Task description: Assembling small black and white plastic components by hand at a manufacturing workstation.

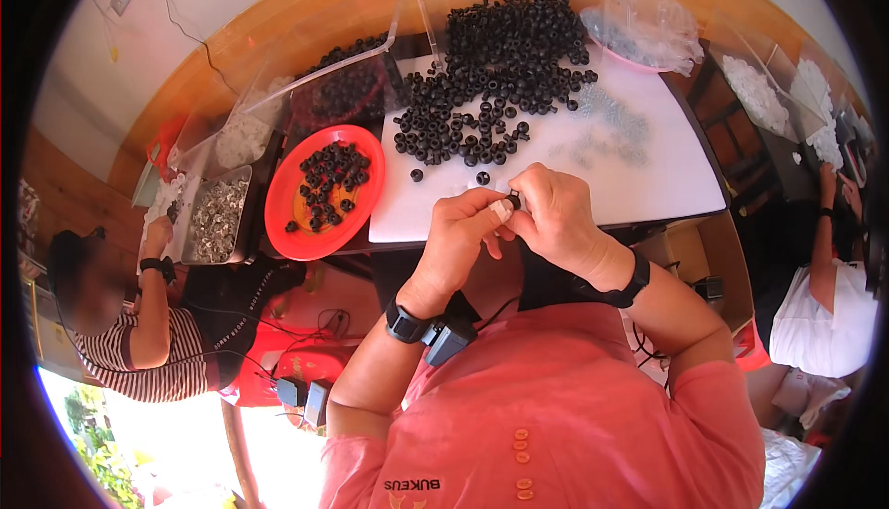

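The left hand point(456, 236) and right hand point(562, 222) meet at six o'clock on the white board point(681, 180), thumbs and forefingers pinching a small black part point(514, 201) between them. From there, the black pile point(519, 37) lies toward twelve, clear bits point(611, 125) toward two, the red plate point(319, 246) toward nine.

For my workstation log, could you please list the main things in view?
white board: one, white, upper centre
red plate: one, red, left of board
black parts: many, black, board and plate
clear pieces: many, clear, board's right
pink bowl: one, pink, board's far-right corner
silvery pieces: many, silver, left of plate
cardboard box: one, brown, below board's right
co-workers: two, in stripes and white, left and right
left hand, right hand: two, bare, at one black part
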`<state>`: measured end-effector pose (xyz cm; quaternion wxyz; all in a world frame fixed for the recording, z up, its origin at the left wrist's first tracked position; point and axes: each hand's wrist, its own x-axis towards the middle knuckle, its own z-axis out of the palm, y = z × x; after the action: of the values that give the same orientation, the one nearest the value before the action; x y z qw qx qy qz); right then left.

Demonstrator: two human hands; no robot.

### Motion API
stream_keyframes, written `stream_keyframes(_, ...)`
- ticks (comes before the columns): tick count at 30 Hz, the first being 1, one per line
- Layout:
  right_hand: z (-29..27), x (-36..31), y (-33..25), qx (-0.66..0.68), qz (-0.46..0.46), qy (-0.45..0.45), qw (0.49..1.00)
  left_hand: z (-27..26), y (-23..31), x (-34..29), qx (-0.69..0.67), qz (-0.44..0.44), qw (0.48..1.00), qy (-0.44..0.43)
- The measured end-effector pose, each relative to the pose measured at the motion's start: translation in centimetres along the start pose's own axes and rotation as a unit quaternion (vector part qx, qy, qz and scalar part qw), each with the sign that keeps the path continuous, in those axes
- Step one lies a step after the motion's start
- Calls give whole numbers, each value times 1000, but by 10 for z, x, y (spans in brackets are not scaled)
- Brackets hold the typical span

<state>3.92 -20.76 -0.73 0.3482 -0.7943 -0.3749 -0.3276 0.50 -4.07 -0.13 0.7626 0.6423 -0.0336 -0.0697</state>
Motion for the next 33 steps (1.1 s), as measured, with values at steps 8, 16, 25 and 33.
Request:
stream_keyframes(8,12,-3,-2,24,7,2,1000,-3,0,4,9,-12,1000,-14)
stream_keyframes(16,2,1,-4,84,104,-73,988,-5,2,6,19,-31,999,-38)
stream_keyframes(25,-20,31,-7,-102,106,-362,921,3,-4,-8,380,302,871,80)
stream_keyframes(33,-17,42,8,-69,166,-362,914,2,-8,1,410,336,848,-14)
